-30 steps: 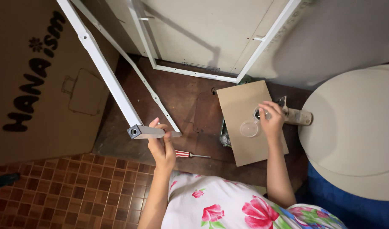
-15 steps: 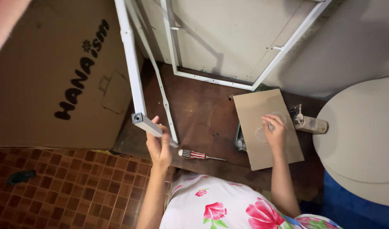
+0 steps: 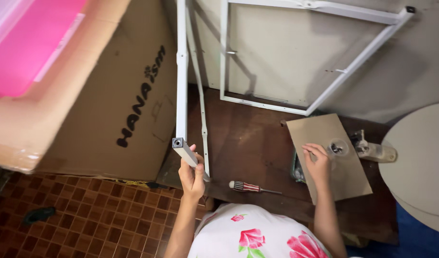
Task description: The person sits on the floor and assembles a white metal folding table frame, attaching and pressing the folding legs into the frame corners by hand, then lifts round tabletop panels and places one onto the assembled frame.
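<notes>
Holding: we're gripping the end of a white square metal tube (image 3: 183,149) in our left hand (image 3: 192,175), fingers wrapped tight around it; the tube is running up toward the wall.
Right hand: our right hand (image 3: 318,165) is resting on a brown cardboard sheet (image 3: 332,157), fingers loosely curled and fingertips pressing down; we can't tell if it's pinching anything small.
Progress: looking like early days to us, since the white metal frame (image 3: 315,57) is leaning on the wall on its own and the tube isn't joined to it yet.
Tools: a red-handled screwdriver (image 3: 253,187) is lying untouched on the dark wooden board (image 3: 248,138), between our hands.
Containers: a small clear plastic cup (image 3: 337,147) is sitting on the sheet just beside our fingers, holding something small and dark; a big cardboard box (image 3: 119,105) is standing to the left, contents hidden.
</notes>
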